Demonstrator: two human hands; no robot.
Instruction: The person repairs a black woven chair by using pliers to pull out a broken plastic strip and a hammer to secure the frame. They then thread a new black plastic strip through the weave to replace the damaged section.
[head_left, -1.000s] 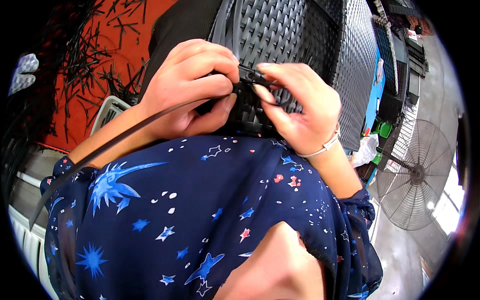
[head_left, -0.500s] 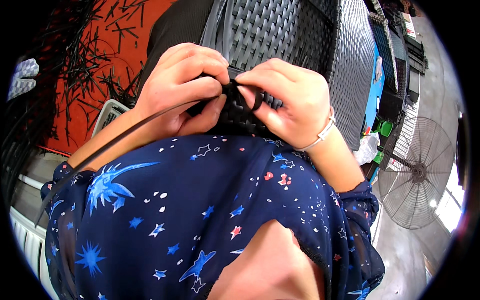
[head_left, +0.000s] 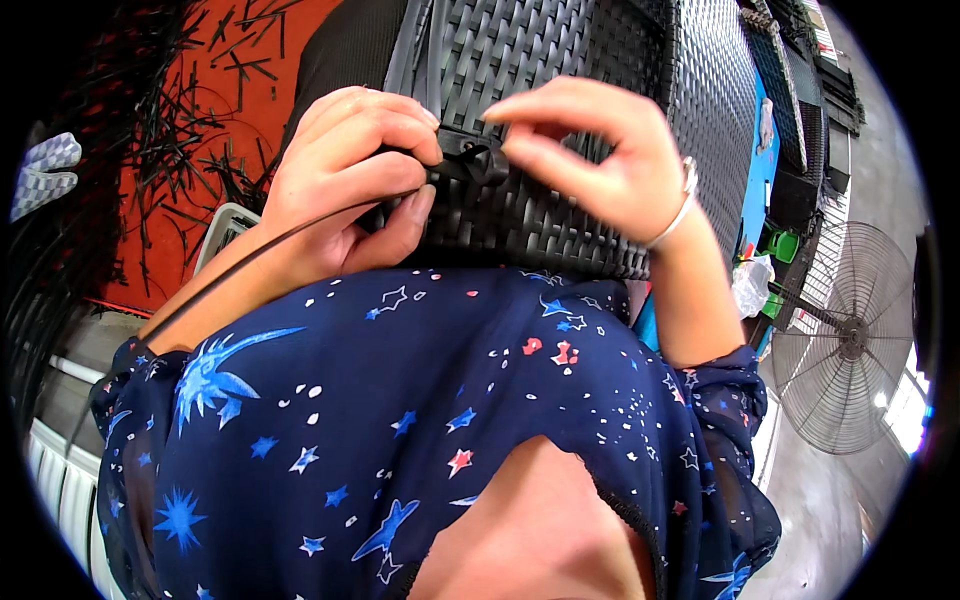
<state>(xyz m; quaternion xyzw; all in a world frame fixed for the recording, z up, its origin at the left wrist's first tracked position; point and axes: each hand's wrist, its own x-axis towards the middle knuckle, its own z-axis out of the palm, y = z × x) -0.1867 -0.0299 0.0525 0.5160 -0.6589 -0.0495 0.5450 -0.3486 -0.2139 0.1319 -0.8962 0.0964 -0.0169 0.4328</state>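
My left hand (head_left: pixel 350 165) is closed on a black flat plastic weaving strip (head_left: pixel 275 245), whose long tail trails back over my left forearm toward the lower left. Just past those fingertips, a short twisted loop of strip (head_left: pixel 487 164) sits against the edge of a black woven wicker piece (head_left: pixel 560 225). My right hand (head_left: pixel 615 165) is raised to the right of this loop, thumb and forefinger spread, with nothing visible between them. Its thumb tip is close to the loop; whether it touches cannot be made out. The left palm is hidden.
Many cut black strips (head_left: pixel 165 150) lie on a red surface (head_left: pixel 200 110) at the left, near a pale-rimmed bin (head_left: pixel 222 222). A standing fan (head_left: pixel 850 338), a clear plastic bag (head_left: pixel 752 285) and a green container (head_left: pixel 785 245) are at the right.
My right hand has let go of the strip at the edge and moved up and right, its fingers parting. My left hand has shifted slightly left, keeping its grip.
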